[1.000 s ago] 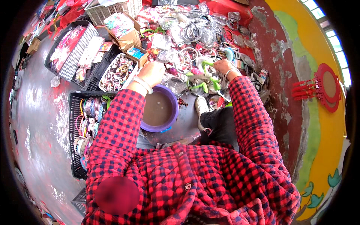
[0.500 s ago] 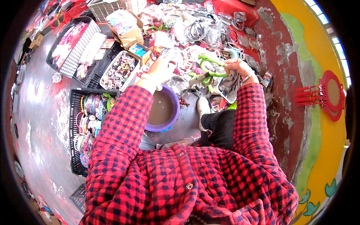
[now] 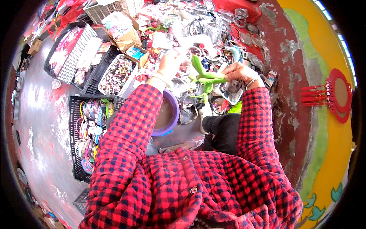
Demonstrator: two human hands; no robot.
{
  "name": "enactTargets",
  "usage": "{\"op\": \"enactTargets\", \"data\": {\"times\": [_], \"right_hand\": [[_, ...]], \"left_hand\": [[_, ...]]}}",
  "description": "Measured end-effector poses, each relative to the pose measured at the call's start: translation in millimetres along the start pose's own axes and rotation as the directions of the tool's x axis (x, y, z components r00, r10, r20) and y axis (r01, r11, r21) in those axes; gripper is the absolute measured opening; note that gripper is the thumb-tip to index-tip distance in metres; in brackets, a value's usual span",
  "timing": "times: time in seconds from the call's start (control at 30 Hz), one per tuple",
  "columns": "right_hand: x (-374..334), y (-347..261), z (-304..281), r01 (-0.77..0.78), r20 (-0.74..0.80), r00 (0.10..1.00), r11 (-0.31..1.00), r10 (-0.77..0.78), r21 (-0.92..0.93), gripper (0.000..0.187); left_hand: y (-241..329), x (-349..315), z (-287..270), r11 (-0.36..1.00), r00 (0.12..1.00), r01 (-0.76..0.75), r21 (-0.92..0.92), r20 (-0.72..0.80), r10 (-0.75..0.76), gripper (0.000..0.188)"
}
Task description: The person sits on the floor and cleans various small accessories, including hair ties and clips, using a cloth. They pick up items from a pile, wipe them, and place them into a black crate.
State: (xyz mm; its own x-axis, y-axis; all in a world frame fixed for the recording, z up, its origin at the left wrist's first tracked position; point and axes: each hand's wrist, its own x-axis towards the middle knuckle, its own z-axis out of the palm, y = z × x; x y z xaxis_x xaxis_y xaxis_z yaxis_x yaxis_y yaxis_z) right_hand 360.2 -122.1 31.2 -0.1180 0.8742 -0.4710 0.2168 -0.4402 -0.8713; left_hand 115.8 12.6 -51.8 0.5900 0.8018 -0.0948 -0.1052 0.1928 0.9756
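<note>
My right hand [image 3: 241,73] pinches one end of a bright green headband [image 3: 207,79] with leaf-like pieces sticking out. It hangs over the pile of loose hair accessories and clear plastic bags [image 3: 202,28]. My left hand [image 3: 169,68] is over the near left part of the pile, beyond a purple basin [image 3: 177,110] of murky water. Glare washes out its fingers, and whether they hold anything cannot be made out. Part of the basin is hidden under my left forearm.
To my left stands a black crate [image 3: 76,152] of colourful headbands. Beyond it are a white tray [image 3: 125,87] of small hair ties, an open cardboard box [image 3: 131,40] and a tilted grey basket [image 3: 82,53]. A red and yellow wall [image 3: 316,126] rises on my right.
My right hand has turned the green headband, so its leaf-like pieces now point up and left. My left hand has shifted slightly right over the pile.
</note>
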Motion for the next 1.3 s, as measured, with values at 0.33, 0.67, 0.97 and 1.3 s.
{"op": "enactTargets", "data": {"times": [0.33, 0.67, 0.97, 1.3], "right_hand": [[30.8, 27.1, -5.8, -0.107, -0.123, 0.991, 0.865, 0.053, -0.489, 0.027], [35.0, 56.0, -43.7, 0.046, -0.518, 0.854, 0.999, -0.046, -0.011, 0.026], [28.9, 14.3, -14.2, 0.415, -0.534, 0.809, 0.882, -0.245, 0.224, 0.024], [36.2, -49.8, 101.6, 0.396, -0.27, 0.918, 0.726, -0.291, 0.562, 0.023]], "left_hand": [[29.9, -7.2, -36.5, 0.906, 0.999, 0.032, -0.423, -0.017, -0.043, 0.017], [58.3, -31.4, -55.6, 0.894, 0.998, 0.036, -0.447, 0.063, -0.008, 0.02], [64.1, -54.7, -81.0, 0.857, 0.988, 0.032, -0.515, 0.147, 0.051, 0.018], [66.3, -74.0, -87.6, 0.867, 0.982, 0.055, -0.495, 0.183, 0.042, 0.016]]}}
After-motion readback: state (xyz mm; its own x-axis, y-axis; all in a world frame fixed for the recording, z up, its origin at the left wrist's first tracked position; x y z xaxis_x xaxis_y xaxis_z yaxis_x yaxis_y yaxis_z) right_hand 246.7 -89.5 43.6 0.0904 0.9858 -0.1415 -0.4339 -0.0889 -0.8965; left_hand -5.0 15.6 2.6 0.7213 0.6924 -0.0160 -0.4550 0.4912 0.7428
